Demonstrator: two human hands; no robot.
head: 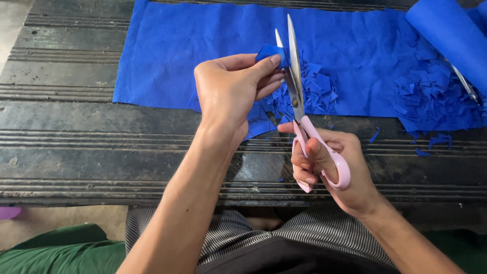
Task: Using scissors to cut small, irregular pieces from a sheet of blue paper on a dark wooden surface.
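- Striped fabric [304,228] is lying across the person's lap at the bottom of the view, nearest the camera, with green cloth [61,251] showing at the lower left.
- Right hand [332,170] is hovering over the near part of the dark grooved desk [76,147], its grip wrapped around the pink handles of the scissors [299,109], thumb through one loop and fingers through the other.
- Scissor blades are pointing away from the person and standing slightly apart, the tips rising over the blue sheet.
- Left hand [228,91] is holding a small blue paper piece [271,53] pinched between thumb and fingertips, its grip narrow and closed on the piece.
- That piece is sitting right against the blades, just left of them, raised above the desk.
- Blue paper sheet [193,45] is lying flat and wrinkled across the far part of the desk.
- Heap of small blue scraps [317,91] is resting on the sheet just behind the blades.
- Second heap of scraps [431,96] is lying further right, with a few bits scattered onto the bare desk.
- Blue paper roll [451,35] is lying in the top right corner, with a metal blade of another tool [464,83] showing beside it.
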